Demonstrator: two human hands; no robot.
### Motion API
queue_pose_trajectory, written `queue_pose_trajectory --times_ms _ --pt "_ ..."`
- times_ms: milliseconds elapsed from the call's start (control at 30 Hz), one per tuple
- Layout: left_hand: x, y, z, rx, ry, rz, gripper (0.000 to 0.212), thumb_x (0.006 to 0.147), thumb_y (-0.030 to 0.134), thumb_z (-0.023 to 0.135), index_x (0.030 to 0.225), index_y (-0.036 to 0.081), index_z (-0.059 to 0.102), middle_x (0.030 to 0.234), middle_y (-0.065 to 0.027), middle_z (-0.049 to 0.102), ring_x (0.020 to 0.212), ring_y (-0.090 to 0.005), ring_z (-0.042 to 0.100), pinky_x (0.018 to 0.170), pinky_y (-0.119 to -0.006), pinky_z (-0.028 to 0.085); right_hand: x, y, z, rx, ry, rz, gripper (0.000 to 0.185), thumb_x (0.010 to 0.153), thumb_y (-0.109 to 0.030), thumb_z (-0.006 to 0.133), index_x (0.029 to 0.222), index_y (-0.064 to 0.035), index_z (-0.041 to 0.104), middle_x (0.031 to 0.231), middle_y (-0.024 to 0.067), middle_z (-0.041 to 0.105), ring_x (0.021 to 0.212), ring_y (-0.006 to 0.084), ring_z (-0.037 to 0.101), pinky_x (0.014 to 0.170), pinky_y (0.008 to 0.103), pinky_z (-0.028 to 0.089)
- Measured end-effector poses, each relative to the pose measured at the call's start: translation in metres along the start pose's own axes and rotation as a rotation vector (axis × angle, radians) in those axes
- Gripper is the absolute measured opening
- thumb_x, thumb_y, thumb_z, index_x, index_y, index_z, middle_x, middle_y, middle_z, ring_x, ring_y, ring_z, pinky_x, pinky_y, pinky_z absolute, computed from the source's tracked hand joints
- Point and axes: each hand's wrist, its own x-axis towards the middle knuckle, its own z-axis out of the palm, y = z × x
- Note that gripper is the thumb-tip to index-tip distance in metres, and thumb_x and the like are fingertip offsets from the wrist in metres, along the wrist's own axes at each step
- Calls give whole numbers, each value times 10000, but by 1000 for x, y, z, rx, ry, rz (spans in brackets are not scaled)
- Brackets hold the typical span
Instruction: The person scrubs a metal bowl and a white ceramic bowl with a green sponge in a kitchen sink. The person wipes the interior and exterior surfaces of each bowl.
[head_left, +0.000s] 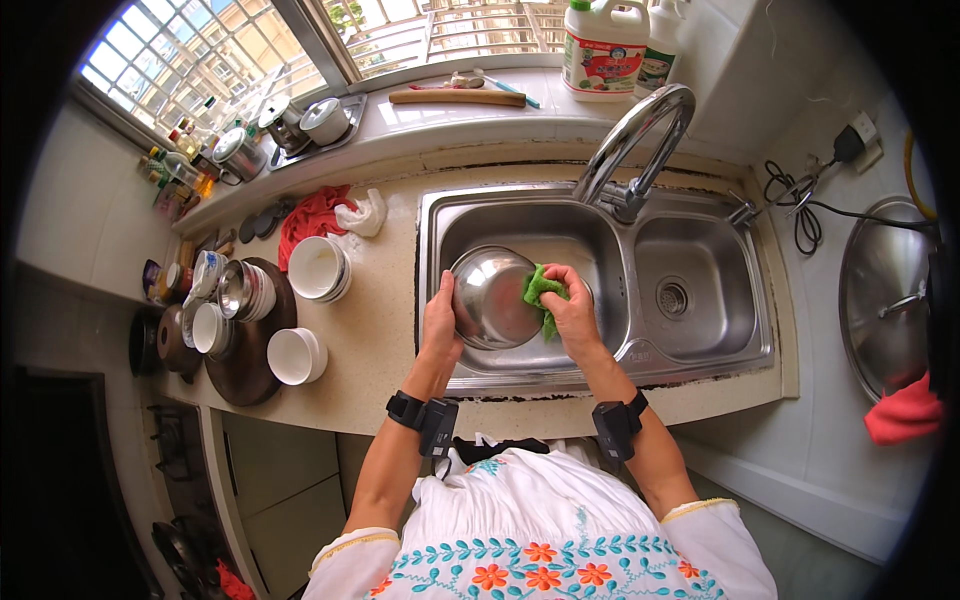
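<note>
My left hand (441, 319) grips the left side of a stainless steel bowl (495, 292), thumb along its rim. The bowl is tilted, its shiny rounded outside towards me, above the left basin (589, 349) of a double steel sink. In my right hand (571, 311) a bunched green cloth (541, 296) is pinched and pressed against the bowl's right side. Part of the basin floor is hidden behind the bowl and my hands.
A chrome faucet (637, 150) arches over the divider beside the smaller right basin (697, 292). White bowls (298, 356) and a round dark wooden board (251, 367) stand left. A detergent jug (604, 56) and wooden rolling pin (457, 98) are on the sill. A large lid (885, 300) hangs right.
</note>
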Motion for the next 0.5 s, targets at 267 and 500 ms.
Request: queue_pose_trajectory --times_ms 267,500 --pt "-4 -5 -3 -3 8 -44 343 911 362 465 979 44 576 915 -47 619 803 -126 588 705 -268 485 -4 4 2 153 -29 96 303 760 -24 507 1055 -63 450 1081 35 473 978 107 449 860 224 376" --pt "0 -2 -3 -10 22 -32 352 910 352 471 999 26 569 950 -62 614 849 -141 585 755 -280 479 3 12 -2 340 -38 192 297 779 -19 475 1070 -73 448 1070 15 486 927 110 488 798 226 425"
